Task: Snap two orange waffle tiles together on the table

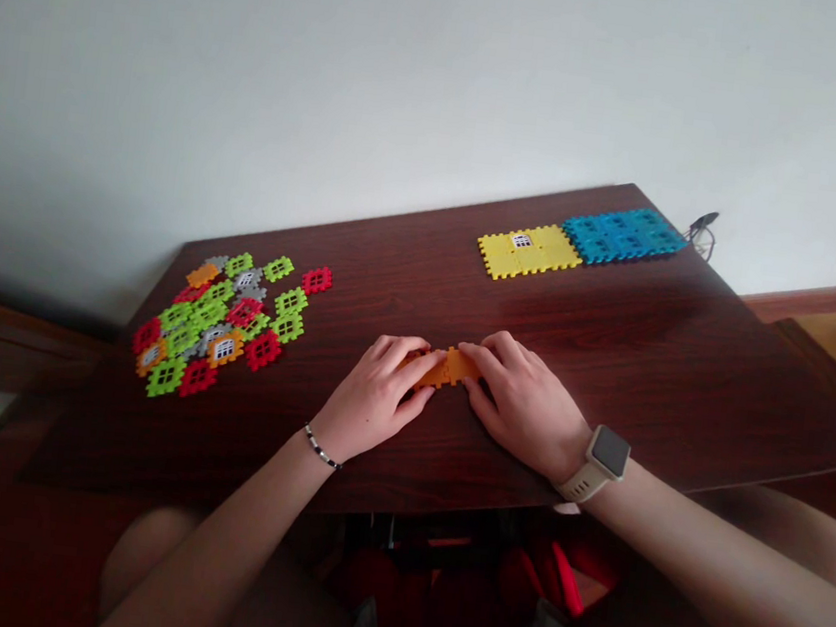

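Two orange interlocking tiles lie edge to edge on the dark wooden table, partly covered by my fingers. My left hand grips the left tile, with its fingers over the top and the thumb at the near edge. On the other side, my right hand holds the right tile between thumb and fingers. The toothed edges meet between the hands; whether they are fully locked I cannot tell.
A loose spread of green, red, grey and orange tiles covers the table's left part. At the back right lie a joined yellow panel and a joined blue panel, side by side. The white wall rises behind the table.
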{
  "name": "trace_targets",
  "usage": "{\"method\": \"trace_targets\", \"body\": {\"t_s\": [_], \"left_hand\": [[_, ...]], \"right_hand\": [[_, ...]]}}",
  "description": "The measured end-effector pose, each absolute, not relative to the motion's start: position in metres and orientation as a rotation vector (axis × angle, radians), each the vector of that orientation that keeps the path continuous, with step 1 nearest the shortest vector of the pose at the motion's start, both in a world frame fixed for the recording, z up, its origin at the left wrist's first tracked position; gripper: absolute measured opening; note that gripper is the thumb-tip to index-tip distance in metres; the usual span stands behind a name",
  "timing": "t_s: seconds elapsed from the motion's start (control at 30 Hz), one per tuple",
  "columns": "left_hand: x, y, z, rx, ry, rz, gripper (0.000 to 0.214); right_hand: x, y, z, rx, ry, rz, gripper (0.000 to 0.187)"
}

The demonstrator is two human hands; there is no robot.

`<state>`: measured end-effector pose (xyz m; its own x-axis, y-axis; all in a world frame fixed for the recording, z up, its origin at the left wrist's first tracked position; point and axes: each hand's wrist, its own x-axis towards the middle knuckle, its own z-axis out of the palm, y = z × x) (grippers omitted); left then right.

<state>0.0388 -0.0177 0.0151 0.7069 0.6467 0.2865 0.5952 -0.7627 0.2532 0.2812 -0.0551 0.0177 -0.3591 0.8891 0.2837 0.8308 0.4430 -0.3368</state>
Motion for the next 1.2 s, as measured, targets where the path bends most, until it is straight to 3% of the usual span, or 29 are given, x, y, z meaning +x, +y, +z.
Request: {"method": "trace_targets", "body": {"t_s": [1.2], "left_hand": [[0.0395, -0.0184, 0.0162, 2.751, 1.012, 0.565, 0.047]], "right_hand": [[0.2812, -0.0560, 0.0171, -1.433, -2.265, 0.173, 0.034]]}}
